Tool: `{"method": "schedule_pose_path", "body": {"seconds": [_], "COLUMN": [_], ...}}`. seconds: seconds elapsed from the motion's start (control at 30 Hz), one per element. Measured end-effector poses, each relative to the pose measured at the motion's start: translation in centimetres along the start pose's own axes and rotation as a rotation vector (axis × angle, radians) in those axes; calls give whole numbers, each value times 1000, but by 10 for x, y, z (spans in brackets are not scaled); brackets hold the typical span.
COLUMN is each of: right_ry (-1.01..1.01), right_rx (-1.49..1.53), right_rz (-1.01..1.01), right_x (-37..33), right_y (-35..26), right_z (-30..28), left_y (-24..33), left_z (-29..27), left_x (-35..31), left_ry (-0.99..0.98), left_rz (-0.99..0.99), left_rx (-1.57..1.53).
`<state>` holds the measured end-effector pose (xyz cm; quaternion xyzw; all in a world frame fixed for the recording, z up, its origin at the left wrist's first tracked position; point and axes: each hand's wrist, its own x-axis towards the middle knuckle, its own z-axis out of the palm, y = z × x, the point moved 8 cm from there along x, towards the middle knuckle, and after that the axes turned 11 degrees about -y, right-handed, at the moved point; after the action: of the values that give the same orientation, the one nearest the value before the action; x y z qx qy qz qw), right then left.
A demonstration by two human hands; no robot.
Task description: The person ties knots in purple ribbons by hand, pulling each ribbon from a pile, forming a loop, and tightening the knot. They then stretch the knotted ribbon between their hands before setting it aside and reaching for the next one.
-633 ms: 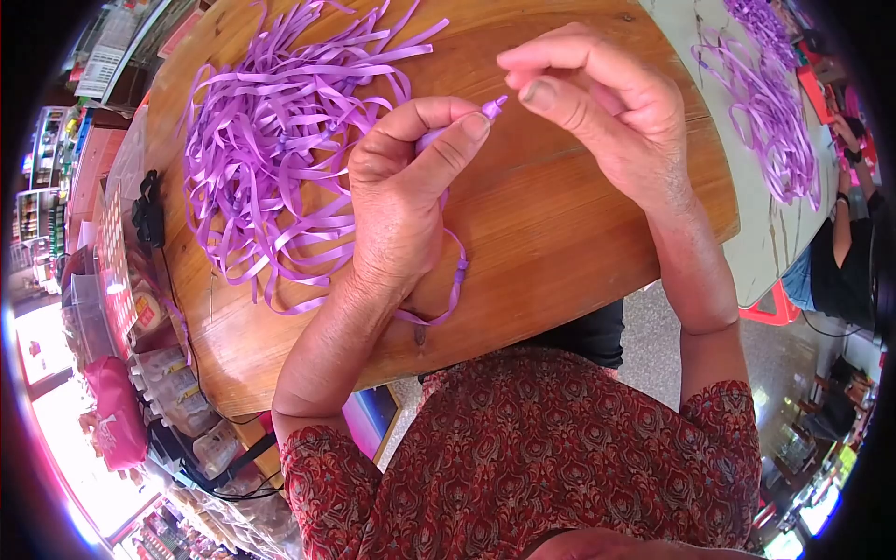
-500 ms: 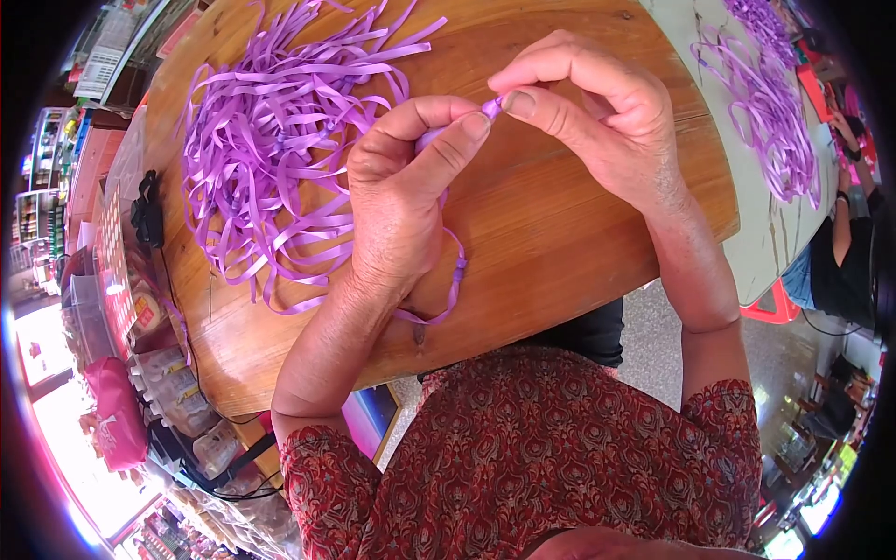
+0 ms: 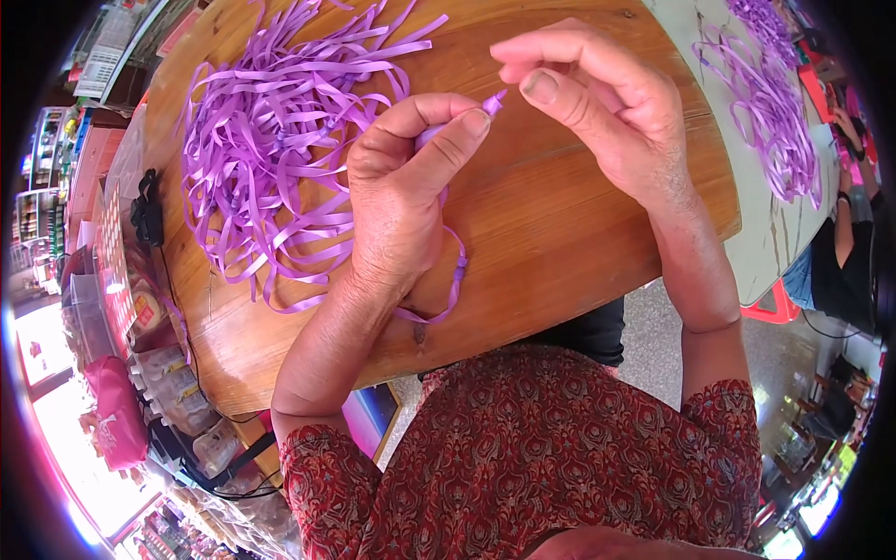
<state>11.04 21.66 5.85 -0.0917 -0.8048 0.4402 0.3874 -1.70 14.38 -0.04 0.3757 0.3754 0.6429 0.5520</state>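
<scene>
Purple ribbon strip [image 3: 493,101] between left hand's [image 3: 406,191] fingers.

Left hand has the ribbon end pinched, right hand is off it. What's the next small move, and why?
Probably bring the right hand back to pinch the ribbon tip: it pokes free past the left hand thumb, and the right fingertips are open just beside it, not touching.

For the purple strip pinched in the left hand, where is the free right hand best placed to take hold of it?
Probably the short tip that sticks out past the left hand's thumb and forefinger. It points up-right toward the right hand, so a thumb-and-forefinger pinch from that side suits. The rest of the purple strip loops under the left wrist, against the wooden table.
</scene>
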Motion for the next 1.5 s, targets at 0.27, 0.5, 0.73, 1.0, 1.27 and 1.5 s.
{"method": "schedule_pose_path", "body": {"seconds": [0.27,0.5,0.73,1.0,1.27,1.5], "right_ry": [-166,-223,-266,-208,-142,-43], "right_rx": [-630,-778,-903,-911,-783,-475], "right_rz": [-264,-266,-180,-195,-170,-9], "right_x": [-4,-7,-4,1,2,4], "right_y": [-22,-22,-16,-15,-13,-2], "right_z": [22,27,33,28,11,-13], "left_y": [-2,-8,9,27,27,21], "left_z": [4,-5,-9,-10,-13,-16], "left_x": [5,7,7,9,9,7], "left_ry": [-67,-20,35,74,86,73], "left_rz": [-7,-70,47,138,114,89], "left_rx": [88,170,591,602,494,265]}}
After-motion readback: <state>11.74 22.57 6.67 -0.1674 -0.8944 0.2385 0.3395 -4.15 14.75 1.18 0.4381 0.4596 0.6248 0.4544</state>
